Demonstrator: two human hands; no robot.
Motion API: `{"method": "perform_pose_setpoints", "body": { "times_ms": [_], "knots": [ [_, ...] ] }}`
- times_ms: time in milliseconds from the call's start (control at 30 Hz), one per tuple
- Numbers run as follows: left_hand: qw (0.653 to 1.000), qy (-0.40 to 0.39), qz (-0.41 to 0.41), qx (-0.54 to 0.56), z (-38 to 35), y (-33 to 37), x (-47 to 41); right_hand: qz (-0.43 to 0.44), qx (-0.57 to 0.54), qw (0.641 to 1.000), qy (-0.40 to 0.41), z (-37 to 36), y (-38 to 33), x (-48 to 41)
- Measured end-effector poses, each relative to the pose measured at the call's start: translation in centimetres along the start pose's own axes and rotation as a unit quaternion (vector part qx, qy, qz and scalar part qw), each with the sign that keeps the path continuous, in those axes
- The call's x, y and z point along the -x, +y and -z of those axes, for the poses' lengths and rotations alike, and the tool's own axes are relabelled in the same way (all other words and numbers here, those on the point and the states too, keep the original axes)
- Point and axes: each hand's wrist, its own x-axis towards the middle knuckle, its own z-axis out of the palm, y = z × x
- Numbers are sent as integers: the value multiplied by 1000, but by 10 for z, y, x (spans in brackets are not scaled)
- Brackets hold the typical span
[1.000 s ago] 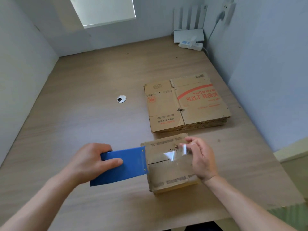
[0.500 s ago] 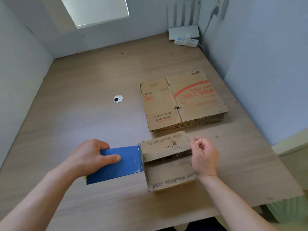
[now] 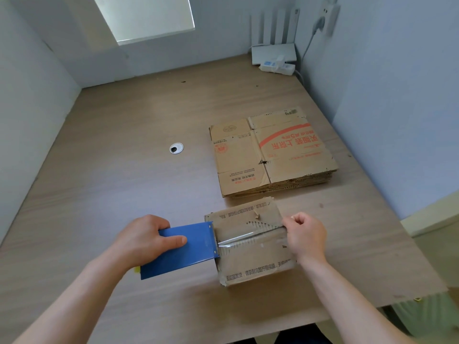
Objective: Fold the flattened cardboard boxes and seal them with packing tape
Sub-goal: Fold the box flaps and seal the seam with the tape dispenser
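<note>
A small folded cardboard box [image 3: 250, 266] stands on the wooden table [image 3: 124, 194] near its front edge, its top flaps closed along a jagged seam. My left hand [image 3: 144, 240] grips a blue tape dispenser [image 3: 183, 249] at the box's left edge. A strip of clear tape [image 3: 248, 238] stretches from the dispenser across the seam. My right hand [image 3: 305, 234] pinches the tape's free end at the box's right edge. A stack of flattened cardboard boxes [image 3: 270, 155] lies just behind the small box.
A round cable hole [image 3: 176, 148] sits mid-table. A white router [image 3: 273, 52] and a power strip [image 3: 277, 68] stand in the far right corner, against the walls. The table's right edge drops off beside the box.
My right hand moved from the box top to its right edge, drawing the tape out. Clear tape now spans the seam from the dispenser, which stayed at the left edge.
</note>
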Motion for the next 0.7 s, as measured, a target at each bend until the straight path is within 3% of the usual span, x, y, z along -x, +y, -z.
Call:
{"method": "perform_pose_setpoints", "body": {
  "times_ms": [367, 700],
  "knots": [
    [1000, 8, 16, 4, -3, -5, 5, 70, -5, 997, 8, -11, -5, -1],
    [999, 10, 26, 24, -5, -10, 8, 50, -2, 999, 7, -12, -12, 1]
  ]
}}
